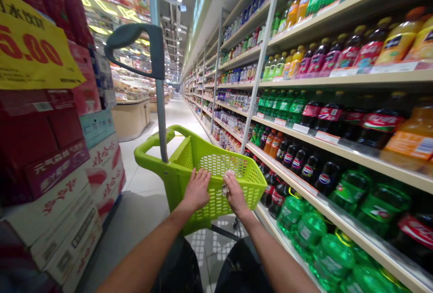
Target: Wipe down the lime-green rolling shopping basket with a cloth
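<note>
Two bare hands are apart, both at the near side of a green cart [179,180] in the middle of the frame. The left hand [198,189], nearer the pole [159,117], lies with fingers extended over the near rim [216,177]; whether it presses, I cannot tell. The right hand [235,196] has its fingers bent around a white wad [230,174], perhaps tissue, by the meshed wall; whether wad and cart touch is unclear.

From the hands, the cart lies ahead, up the frame, its long axis running from centre left to right of centre, crosswise before them; the right hand is nearer its right end. Its handle [157,53] sits left of upper centre. Bottles [379,121] line shelves at right; boxes [64,220] stand at left.
</note>
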`<state>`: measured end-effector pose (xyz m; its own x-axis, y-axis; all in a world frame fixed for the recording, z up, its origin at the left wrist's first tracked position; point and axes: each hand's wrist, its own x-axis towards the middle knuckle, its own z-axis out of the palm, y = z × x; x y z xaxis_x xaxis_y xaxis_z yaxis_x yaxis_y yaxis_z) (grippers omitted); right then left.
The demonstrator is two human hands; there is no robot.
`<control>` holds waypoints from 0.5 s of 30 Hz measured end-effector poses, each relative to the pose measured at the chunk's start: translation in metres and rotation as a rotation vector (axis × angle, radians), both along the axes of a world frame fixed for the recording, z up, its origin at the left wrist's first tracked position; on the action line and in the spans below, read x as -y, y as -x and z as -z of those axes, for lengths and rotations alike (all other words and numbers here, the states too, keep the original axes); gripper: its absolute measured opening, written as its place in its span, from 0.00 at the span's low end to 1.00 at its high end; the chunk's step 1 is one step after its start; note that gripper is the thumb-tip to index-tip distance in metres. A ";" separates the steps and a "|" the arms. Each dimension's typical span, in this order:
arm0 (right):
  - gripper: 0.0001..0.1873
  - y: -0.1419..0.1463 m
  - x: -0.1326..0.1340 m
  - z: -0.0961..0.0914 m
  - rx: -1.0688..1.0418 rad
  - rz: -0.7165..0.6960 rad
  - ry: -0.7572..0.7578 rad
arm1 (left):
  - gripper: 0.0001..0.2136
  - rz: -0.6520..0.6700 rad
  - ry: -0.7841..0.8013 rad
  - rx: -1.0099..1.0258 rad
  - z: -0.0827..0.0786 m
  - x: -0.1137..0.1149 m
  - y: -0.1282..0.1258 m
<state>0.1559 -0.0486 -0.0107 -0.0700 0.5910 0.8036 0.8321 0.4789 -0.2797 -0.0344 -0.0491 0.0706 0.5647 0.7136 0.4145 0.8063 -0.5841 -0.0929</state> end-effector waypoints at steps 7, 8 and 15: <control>0.30 -0.095 0.015 0.020 -0.089 0.278 0.021 | 0.29 0.001 0.022 0.005 -0.002 0.001 0.001; 0.28 -0.110 0.019 0.022 -0.121 0.343 0.018 | 0.29 0.000 0.022 0.013 -0.002 0.001 0.001; 0.26 -0.007 0.000 0.002 -0.035 0.088 -0.003 | 0.29 -0.002 0.011 0.007 0.000 0.002 -0.009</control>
<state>0.1632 -0.0490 -0.0132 0.0108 0.5912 0.8065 0.8608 0.4049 -0.3084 -0.0258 -0.0510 0.0709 0.5602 0.7194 0.4106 0.8081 -0.5835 -0.0803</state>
